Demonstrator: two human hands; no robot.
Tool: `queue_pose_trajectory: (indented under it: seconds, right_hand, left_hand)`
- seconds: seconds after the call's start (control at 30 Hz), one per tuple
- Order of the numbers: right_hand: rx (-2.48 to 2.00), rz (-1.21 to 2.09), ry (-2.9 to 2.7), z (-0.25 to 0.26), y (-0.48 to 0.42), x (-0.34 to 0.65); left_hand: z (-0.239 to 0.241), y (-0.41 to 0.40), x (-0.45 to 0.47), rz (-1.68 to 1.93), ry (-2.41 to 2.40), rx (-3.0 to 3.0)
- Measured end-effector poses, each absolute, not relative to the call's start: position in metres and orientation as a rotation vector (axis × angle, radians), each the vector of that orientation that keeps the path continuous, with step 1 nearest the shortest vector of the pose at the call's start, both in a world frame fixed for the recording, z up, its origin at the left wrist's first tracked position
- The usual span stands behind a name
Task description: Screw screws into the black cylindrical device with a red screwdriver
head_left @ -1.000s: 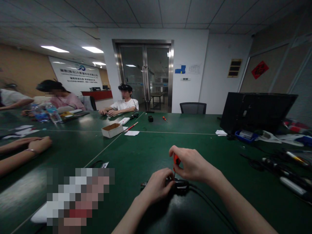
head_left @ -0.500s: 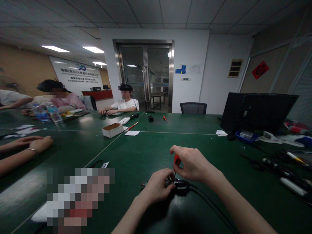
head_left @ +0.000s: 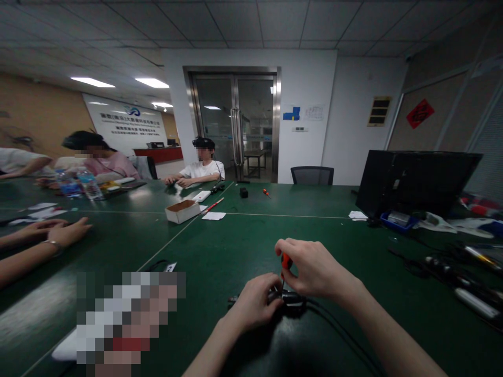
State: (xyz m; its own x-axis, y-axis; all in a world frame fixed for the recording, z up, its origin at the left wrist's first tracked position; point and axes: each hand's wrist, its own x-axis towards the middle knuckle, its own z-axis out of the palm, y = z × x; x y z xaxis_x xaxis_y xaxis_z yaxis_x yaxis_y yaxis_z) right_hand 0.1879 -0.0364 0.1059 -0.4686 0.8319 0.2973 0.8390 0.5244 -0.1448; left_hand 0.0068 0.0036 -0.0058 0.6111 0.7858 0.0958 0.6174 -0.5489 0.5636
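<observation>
A small black device with black cables lies on the green table close to me. My left hand is closed over its left end, pressing it to the table. My right hand pinches the red handle of a small screwdriver, held upright with its tip down on the device. The device is largely hidden by my fingers.
A small cardboard box and white paper lie mid-table, a red screwdriver further back. A black monitor and tools and cables are at right. Other people sit at left and at the far side; a person's hands rest at left.
My hands stay on the device with the screwdriver; the view has tilted slightly, so they sit a little lower. The person's hand at left has shifted a little.
</observation>
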Motion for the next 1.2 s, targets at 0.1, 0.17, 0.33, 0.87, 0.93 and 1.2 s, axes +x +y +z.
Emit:
queue_pose_trajectory:
  seconds: [0.1, 0.17, 0.33, 0.87, 0.93, 1.2]
  right_hand:
    - [-1.438, -0.093, -2.423, 0.1065, -0.0362, 0.1867]
    - [-1.501, -0.124, -2.408, 0.1061, -0.0349, 0.1852]
    - [-1.495, -0.117, -2.395, 0.1055, -0.0356, 0.1849]
    - [-1.461, -0.067, -2.399, 0.1061, -0.0377, 0.1847]
    - [-1.484, -0.088, -2.393, 0.1052, -0.0368, 0.1842]
    - [-1.534, -0.083, -2.398, 0.1062, -0.0353, 0.1842]
  left_hand:
    - [-0.0061, 0.0039, 0.0067, 0.463, 1.122, 2.354]
    - [-0.0053, 0.0038, 0.0064, 0.454, 1.114, 2.356]
    - [-0.0054, 0.0042, 0.006, 0.456, 1.081, 2.333]
    - [-0.0088, 0.0056, 0.0069, 0.46, 1.095, 2.335]
    - [-0.0084, 0.0046, 0.0073, 0.457, 1.12, 2.338]
    - [-0.0063, 0.0037, 0.0072, 0.468, 1.09, 2.334]
